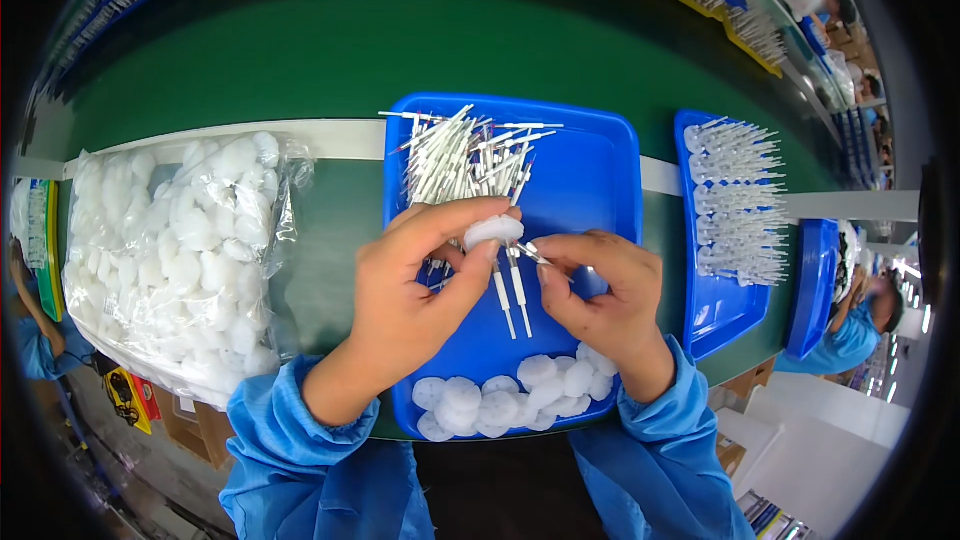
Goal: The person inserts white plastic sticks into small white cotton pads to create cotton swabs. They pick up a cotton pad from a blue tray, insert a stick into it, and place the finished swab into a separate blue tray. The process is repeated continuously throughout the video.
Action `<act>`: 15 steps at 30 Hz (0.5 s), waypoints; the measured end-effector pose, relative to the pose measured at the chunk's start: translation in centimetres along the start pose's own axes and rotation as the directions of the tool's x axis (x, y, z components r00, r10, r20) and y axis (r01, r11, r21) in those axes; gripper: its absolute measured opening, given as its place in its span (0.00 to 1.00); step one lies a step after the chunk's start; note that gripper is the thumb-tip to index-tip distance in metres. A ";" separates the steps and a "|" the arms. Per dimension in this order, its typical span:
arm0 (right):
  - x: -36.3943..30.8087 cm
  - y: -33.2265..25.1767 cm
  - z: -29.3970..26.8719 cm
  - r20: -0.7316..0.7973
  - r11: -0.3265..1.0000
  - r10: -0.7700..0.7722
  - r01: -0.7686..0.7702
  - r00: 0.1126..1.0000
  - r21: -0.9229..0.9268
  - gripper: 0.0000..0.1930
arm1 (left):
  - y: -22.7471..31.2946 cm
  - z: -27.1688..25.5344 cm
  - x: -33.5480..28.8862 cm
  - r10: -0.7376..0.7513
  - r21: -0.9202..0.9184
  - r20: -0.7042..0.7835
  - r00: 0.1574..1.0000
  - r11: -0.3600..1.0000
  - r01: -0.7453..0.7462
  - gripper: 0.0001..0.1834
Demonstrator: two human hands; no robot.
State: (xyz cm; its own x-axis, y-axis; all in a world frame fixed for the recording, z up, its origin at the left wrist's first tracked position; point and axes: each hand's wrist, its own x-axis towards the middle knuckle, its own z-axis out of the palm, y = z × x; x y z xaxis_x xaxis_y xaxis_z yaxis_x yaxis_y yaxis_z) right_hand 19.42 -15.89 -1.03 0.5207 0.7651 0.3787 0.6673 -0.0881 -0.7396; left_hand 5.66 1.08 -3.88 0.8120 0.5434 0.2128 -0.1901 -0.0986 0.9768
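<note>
My left hand (pixel 410 280) pinches a translucent white round disc (pixel 494 231) between thumb and fingers, held above a blue tray (pixel 595 185). Two thin white rods (pixel 516 292) hang down from beside the disc. Close to the disc's right edge, my right hand (pixel 608 295) grips another slim white rod (pixel 545 257) between thumb and forefinger; whether its tip touches the disc is unclear. A loose heap of similar rods (pixel 450 155) fills the tray's far left. Several loose white discs (pixel 500 406) lie along its near edge.
A clear plastic bag (pixel 180 260) packed with white discs lies on the left. To the right, a second blue tray (pixel 718 328) holds rows of discs with rods in them. Filled yellow and blue trays (pixel 700 0) stand far right. Other people work at both sides.
</note>
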 end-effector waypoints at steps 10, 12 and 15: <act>-0.6 0.0 0.5 -0.026 0.995 0.091 -0.089 0.996 0.053 0.14 | 1.7 -0.2 0.7 0.081 0.313 0.051 0.995 0.945 -0.093 0.22; -0.5 -0.3 0.5 -0.006 0.990 0.126 -0.125 0.992 0.063 0.13 | 1.8 -0.1 0.7 0.116 0.376 0.068 0.991 0.917 -0.133 0.23; -0.7 -0.5 0.7 0.025 0.971 0.218 -0.220 0.976 0.093 0.12 | 1.8 -0.2 0.6 0.158 0.425 0.080 0.984 0.888 -0.177 0.23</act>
State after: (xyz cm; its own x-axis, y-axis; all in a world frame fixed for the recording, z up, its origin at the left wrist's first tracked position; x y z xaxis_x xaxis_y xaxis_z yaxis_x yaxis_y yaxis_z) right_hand 18.41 -15.94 -1.30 0.6402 0.7433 0.1941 0.4845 -0.1945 -0.8529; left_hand 5.70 1.41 -1.99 0.8131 0.4527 0.3660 -0.0783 -0.5379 0.8393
